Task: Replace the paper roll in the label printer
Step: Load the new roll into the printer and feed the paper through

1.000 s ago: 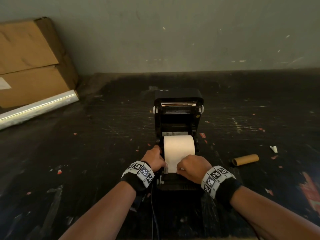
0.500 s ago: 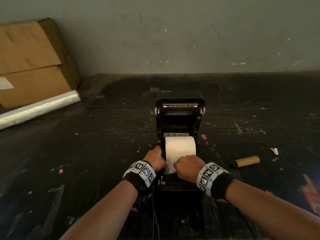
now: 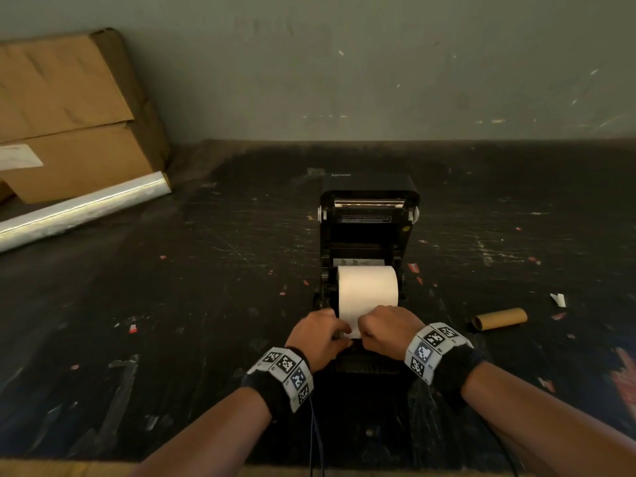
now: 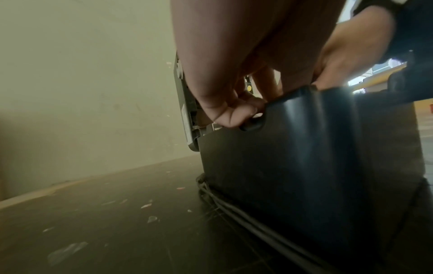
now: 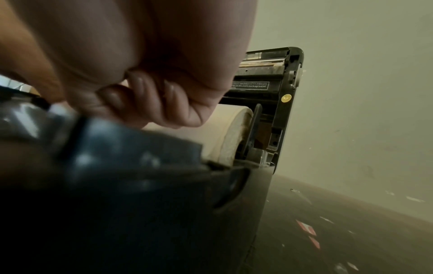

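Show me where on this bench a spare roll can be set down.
Bare bench between the film roll and the printer; more between the printer and the cardboard core. Crowded at the printer's front, where left hand and right hand work the paper roll.

both forearms reach forward side by side, each wrist wrapped in a black band with square markers. left hand [image 3: 318, 333], knuckles up, fingers curled downward with the thumb tucked under. right hand [image 3: 387, 328] just beside it, likewise curled, fingertips [image 5: 140, 87] folded toward the palm.
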Action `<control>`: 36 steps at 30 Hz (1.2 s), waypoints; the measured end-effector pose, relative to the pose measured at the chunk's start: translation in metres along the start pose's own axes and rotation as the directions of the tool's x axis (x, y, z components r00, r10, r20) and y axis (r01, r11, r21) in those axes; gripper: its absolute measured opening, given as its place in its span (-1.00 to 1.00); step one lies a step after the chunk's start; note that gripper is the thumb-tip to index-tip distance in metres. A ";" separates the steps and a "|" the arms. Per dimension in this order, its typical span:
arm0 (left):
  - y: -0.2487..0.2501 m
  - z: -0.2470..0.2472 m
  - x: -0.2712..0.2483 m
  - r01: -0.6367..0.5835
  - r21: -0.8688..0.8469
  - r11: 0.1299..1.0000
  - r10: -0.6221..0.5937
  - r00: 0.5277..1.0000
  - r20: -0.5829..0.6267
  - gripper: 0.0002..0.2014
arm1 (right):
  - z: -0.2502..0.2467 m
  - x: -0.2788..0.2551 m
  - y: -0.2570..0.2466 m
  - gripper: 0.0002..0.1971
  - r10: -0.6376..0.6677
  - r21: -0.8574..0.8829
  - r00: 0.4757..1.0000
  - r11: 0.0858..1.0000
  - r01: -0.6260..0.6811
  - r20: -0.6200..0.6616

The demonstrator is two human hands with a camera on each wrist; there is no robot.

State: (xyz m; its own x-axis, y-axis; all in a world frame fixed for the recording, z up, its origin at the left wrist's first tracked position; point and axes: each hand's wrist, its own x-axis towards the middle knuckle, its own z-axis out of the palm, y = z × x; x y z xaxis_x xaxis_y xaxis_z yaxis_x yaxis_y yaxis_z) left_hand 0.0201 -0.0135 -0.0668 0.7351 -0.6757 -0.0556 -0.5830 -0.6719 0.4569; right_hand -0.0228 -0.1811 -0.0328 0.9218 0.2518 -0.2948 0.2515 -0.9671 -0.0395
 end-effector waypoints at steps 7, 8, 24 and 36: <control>0.001 -0.009 0.003 -0.142 0.129 0.981 0.134 0.988 0.074 -0.71 | -0.003 0.000 0.001 -0.73 0.009 0.089 0.999 0.996 -0.013 0.046; 0.003 -0.010 0.004 -0.170 0.162 0.972 0.157 0.983 0.093 -0.71 | -0.003 0.000 0.001 -0.73 0.011 0.103 0.999 0.995 -0.016 0.050; 0.012 -0.009 0.005 -0.320 0.317 0.893 0.275 0.945 0.179 -0.70 | 0.013 -0.020 0.022 -0.64 0.105 0.250 0.991 0.965 -0.083 -0.078; 0.009 -0.009 0.006 -0.248 0.184 0.951 0.224 0.964 0.142 -0.76 | 0.022 -0.032 0.012 -0.68 0.010 0.022 0.984 1.000 -0.006 -0.179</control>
State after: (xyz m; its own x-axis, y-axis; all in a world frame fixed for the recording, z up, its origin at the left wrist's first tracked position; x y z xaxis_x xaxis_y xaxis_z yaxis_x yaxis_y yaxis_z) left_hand 0.0229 -0.0209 -0.0551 0.5291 -0.8450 -0.0775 -0.8005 -0.5274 0.2848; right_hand -0.0555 -0.2019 -0.0448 0.9621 0.2450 -0.1198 0.2395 -0.9691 -0.0586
